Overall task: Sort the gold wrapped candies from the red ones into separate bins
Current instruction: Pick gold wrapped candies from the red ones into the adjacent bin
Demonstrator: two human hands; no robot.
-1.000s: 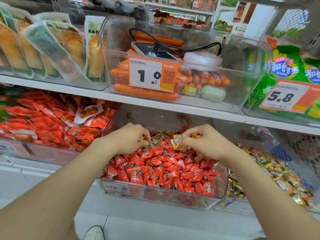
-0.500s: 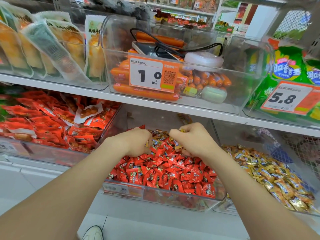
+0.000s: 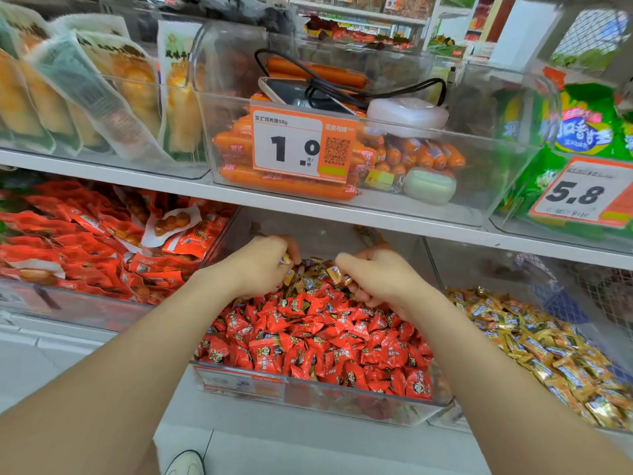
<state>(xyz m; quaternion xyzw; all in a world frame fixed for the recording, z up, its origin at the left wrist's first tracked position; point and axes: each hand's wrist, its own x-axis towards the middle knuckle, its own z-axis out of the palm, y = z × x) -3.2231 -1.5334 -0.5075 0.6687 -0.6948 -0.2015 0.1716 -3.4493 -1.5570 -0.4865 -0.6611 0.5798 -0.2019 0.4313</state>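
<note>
A clear middle bin (image 3: 308, 399) on the lower shelf holds a heap of red wrapped candies (image 3: 315, 341), with several gold wrapped candies (image 3: 313, 277) lying at its back. Both hands reach into that back part. My left hand (image 3: 255, 267) has curled fingers pinching a gold candy at its fingertips. My right hand (image 3: 380, 281) is curled round gold candies, one showing by its thumb. The bin to the right (image 3: 445, 418) holds a pile of gold wrapped candies (image 3: 534, 344).
A bin of red snack packets (image 3: 85, 241) stands to the left. The upper shelf (image 3: 308, 209) hangs low over the candy bins, carrying a clear bin of orange sausages (image 3: 284, 186) with a phone, cable and price tag, and green bags (image 3: 582, 132) at right.
Both hands have gone deeper toward the back of the middle bin and closer together. The right hand's gold candy from a second ago is now mostly hidden in the fist.
</note>
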